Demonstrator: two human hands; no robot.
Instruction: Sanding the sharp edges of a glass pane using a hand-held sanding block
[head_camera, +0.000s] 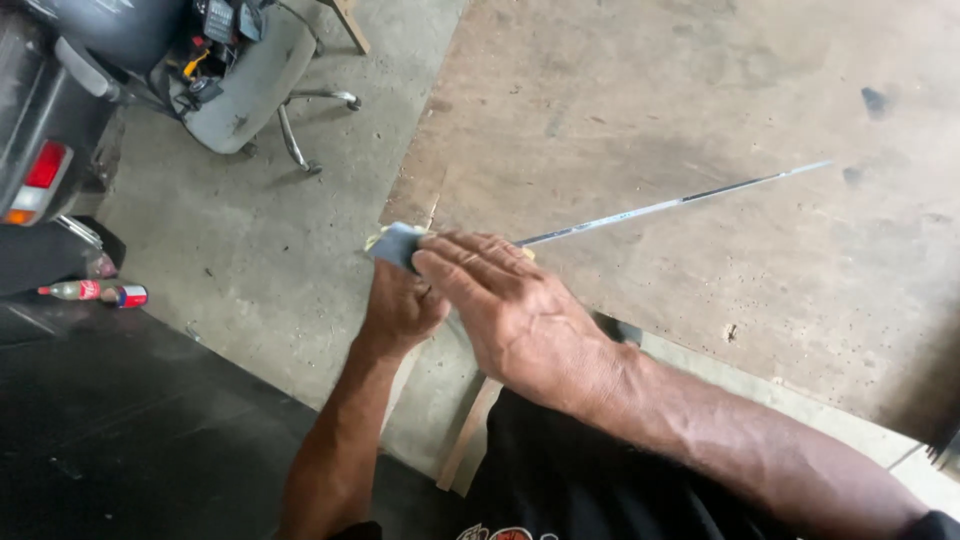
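Right grip (500, 300): fingers flat, pressed together on one blue-grey sanding pad (397, 243) at counter corner. Left grip (400, 300): closed beneath, pinching same pad from below; partly hidden by right hand. One long thin metal strip (680, 203), dark with bright edges, lying diagonally on brown plywood counter (700, 100), near end under pad. Beyond: one office chair (250, 80), two bottles (95, 292) on concrete floor (250, 250).

Both hands, right hand (520, 315) over left hand (400, 305), press grey pad (395, 243) on metal strip (670, 205), plywood board (700, 120).
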